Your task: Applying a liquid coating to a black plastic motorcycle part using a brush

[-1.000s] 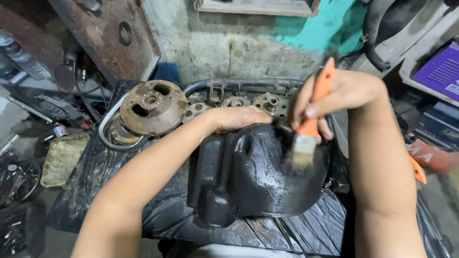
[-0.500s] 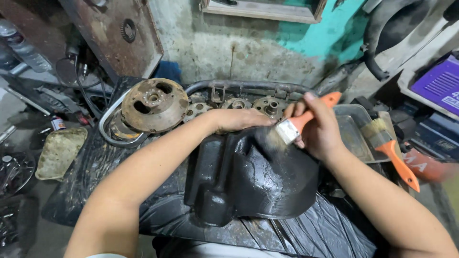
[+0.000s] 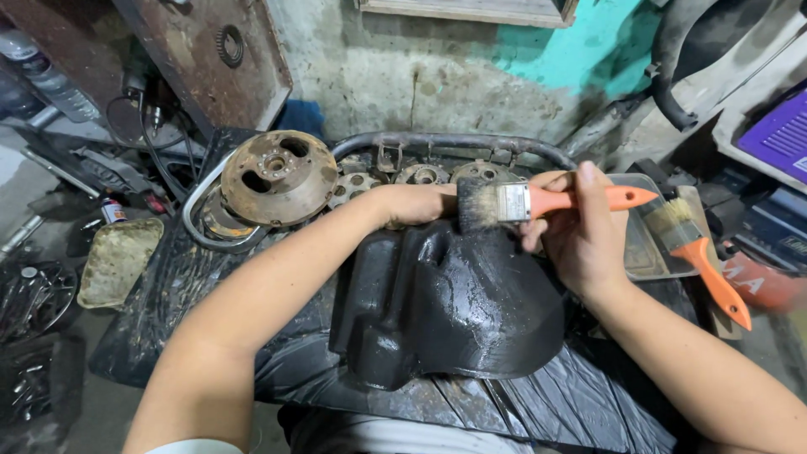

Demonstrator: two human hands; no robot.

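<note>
R hand [image 3: 580, 240] grip clamped on brush [image 3: 538, 202]; L hand [image 3: 416, 203] grip on black cover [image 3: 454, 303] top edge.

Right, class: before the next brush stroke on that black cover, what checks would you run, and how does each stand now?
1. Brush gripped firmly by right hand: ok.
2. Left hand steadying the black cover at its top edge: ok.
3. Bristles touching the cover: cannot tell.
4. Cover coated all over: cannot tell; the visible face looks wet and glossy.
5. Spare brush lying apart at the right: ok.
</note>
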